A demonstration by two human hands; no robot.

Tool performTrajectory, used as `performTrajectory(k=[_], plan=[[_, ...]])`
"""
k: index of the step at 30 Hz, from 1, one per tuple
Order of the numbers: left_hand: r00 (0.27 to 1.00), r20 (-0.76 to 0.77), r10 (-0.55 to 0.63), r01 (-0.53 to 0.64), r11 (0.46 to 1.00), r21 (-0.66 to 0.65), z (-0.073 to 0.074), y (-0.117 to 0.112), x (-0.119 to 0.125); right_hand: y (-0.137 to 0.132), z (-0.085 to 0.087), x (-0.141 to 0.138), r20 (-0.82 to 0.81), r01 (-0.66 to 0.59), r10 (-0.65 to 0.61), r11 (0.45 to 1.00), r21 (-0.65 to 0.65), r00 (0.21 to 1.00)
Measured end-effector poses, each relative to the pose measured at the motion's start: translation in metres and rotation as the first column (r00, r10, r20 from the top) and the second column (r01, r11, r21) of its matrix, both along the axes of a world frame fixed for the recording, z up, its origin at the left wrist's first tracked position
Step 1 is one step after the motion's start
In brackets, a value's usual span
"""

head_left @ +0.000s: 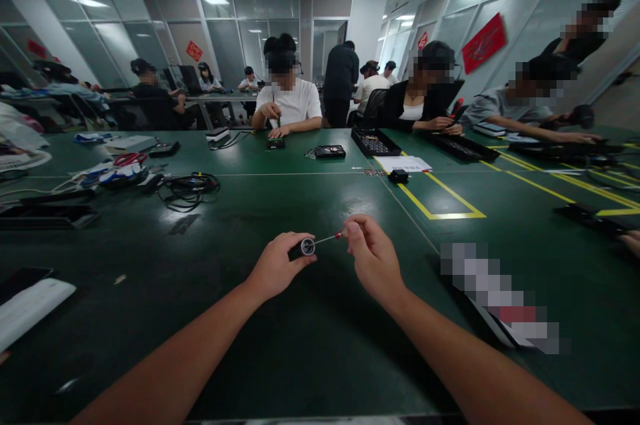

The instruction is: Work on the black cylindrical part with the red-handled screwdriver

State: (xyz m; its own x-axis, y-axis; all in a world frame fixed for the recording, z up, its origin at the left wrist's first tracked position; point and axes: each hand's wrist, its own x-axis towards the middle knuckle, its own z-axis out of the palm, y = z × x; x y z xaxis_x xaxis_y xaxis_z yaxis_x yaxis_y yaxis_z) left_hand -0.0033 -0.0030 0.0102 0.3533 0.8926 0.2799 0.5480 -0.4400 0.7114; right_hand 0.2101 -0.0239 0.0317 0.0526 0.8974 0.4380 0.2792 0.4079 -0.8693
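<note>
Nearer than the yellow tape outline [453, 215] and to its left, the left hand [275, 268] curls round a short black cylinder [301, 249]. Its long axis lies left-right, with the silver end facing right. A slim screwdriver [327, 237], pinched by the right hand [373, 258], points left at that end; it looks like screw-driving, which calls for a square, steady tip.

Head cam faces fwd/down (right hand [373, 261] near).

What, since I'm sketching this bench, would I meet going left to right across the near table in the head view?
In order: white sheet → left hand → black cylinder → small screwdriver → right hand → blurred flat item.
</note>
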Motion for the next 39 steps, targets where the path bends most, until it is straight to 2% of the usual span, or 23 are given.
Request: performTrajectory(k=[3,9,11,13,15,17,19,20,23,26,32,36,39], plan=[[1.0,-0.003,-0.003,0.003,1.0,-0.001,-0.001,0.0,0.0,-0.001,0.003,0.0,0.022,0.002,-0.002,1.0,0.004,1.0],[1.0,0.004,0.017,-0.017,1.0,0.006,-0.004,0.003,0.0,-0.001,-0.004,-0.002,-0.077,-0.059,0.061,0.998,0.028,0.995],[1.0,-0.012,0.01,-0.01,1.0,0.018,-0.002,0.003,0.001,0.001,-0.006,-0.004,-0.101,-0.05,0.051,0.999,0.013,0.994],[1.0,-0.027,0.0,0.001,0.999,0.035,0.0,0.003,0.002,0.005,-0.007,-0.005,-0.19,-0.027,0.02,0.999,-0.034,0.981],[0.999,-0.03,-0.012,0.013,0.998,0.054,0.002,0.003,0.002,0.011,-0.007,-0.005,-0.344,-0.043,-0.005,0.991,-0.131,0.939],[1.0,-0.027,-0.012,0.013,0.998,0.063,0.003,0.004,0.002,0.017,-0.007,-0.005,-0.526,-0.175,0.01,0.948,-0.264,0.85],[1.0,-0.021,0.008,-0.007,0.999,0.053,0.004,0.005,0.001,0.02,-0.007,-0.003,-0.626,-0.249,0.003,0.919,-0.306,0.78],[1.0,-0.017,0.021,-0.02,0.999,0.045,0.004,0.006,0.0,0.02,-0.007,-0.003,-0.637,-0.237,-0.007,0.925,-0.296,0.771],[0.999,-0.013,0.041,-0.04,0.999,0.032,0.002,0.007,-0.003,0.018,-0.005,-0.003,-0.568,-0.097,-0.038,0.974,-0.205,0.822],[0.999,-0.022,0.038,-0.037,0.998,0.043,0.001,0.007,-0.004,0.014,-0.004,-0.005,-0.457,-0.031,-0.029,0.992,-0.125,0.889],[0.999,-0.026,0.033,-0.032,0.998,0.046,0.002,0.004,-0.002,0.009,-0.005,-0.006,-0.275,-0.036,0.015,0.997,-0.069,0.961],[0.999,-0.036,0.033,-0.032,0.999,0.034,0.003,0.004,-0.001,0.008,-0.008,-0.005,-0.201,-0.031,0.019,0.998,-0.053,0.979],[0.999,-0.03,0.032,-0.031,0.998,0.05,0.002,0.005,0.0,0.007,-0.008,-0.002,-0.14,-0.073,0.068,0.997,-0.031,0.988]])
